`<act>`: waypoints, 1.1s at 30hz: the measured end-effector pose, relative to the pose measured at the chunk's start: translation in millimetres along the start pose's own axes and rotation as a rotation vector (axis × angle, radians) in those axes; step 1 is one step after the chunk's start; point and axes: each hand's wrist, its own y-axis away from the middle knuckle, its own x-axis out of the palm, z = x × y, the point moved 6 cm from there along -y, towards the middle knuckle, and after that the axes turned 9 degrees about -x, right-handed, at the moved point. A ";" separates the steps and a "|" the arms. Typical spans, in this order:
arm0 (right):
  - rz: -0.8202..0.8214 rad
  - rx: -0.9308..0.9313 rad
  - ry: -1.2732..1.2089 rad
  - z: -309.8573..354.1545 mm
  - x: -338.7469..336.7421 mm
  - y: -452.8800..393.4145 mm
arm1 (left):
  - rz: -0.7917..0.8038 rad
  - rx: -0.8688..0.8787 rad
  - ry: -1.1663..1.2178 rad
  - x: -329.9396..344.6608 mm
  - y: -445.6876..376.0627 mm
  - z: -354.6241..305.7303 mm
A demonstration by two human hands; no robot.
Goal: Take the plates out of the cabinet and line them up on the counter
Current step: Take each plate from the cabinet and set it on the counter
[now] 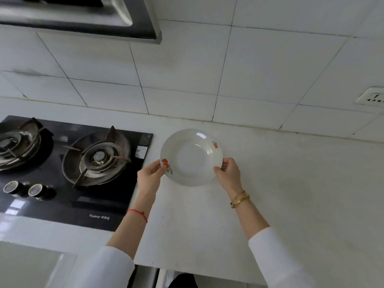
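Observation:
A white deep plate with small orange fruit prints on its rim is over the pale counter, just right of the stove. My left hand pinches its left rim at the orange print. My right hand grips the right rim, thumb on top. Whether the plate rests on the counter or hovers just above it cannot be told. No cabinet is in view.
A black glass gas stove with two burners and two knobs fills the left side. A range hood hangs above it. The tiled wall stands behind the counter, with a socket at the far right. The counter's front edge runs below my forearms.

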 end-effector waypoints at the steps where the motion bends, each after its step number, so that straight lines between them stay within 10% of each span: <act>1: -0.001 0.009 0.006 0.5 7.2 -11.4 | -0.005 -0.004 -0.009 0.7 -14.1 -2.0; 33: 0.079 0.143 0.144 -43.6 101.0 -197.5 | -0.108 -0.183 -0.125 49.9 -218.5 -0.9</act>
